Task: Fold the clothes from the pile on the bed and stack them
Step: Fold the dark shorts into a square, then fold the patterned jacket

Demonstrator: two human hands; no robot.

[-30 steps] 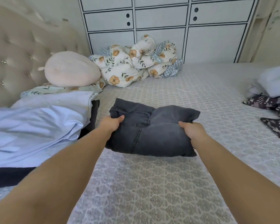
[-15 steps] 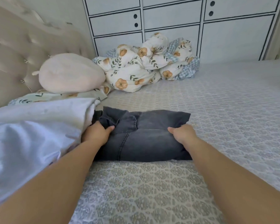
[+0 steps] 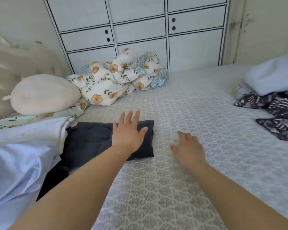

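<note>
Nearest, at about seven o'clock, a pale blue shirt (image 3: 12,171) lay heaped at the bed's (image 3: 156,196) left edge, with a white cloth (image 3: 32,131) on top of it. The right hand (image 3: 188,149) lay just above the patterned bedspread at about five o'clock from the jeans, fingers loosely spread and holding nothing; whether it touched the cover could not be told. The left hand (image 3: 127,132) lay flat on the folded dark jeans (image 3: 90,141), fingers straight and spread, pressing the right half of the bundle. The jeans sat on the bed near centre, their left edge tucked against the white cloth. At three o'clock lay dark patterned clothes (image 3: 279,113) with a pale blue garment (image 3: 271,75) on them, well apart from the jeans. At ten o'clock a cream pillow (image 3: 43,95) rested by the padded headboard (image 3: 10,63). Farther, at twelve o'clock, a bundled flowered quilt (image 3: 116,80) lay against the white cabinet (image 3: 140,30).
</note>
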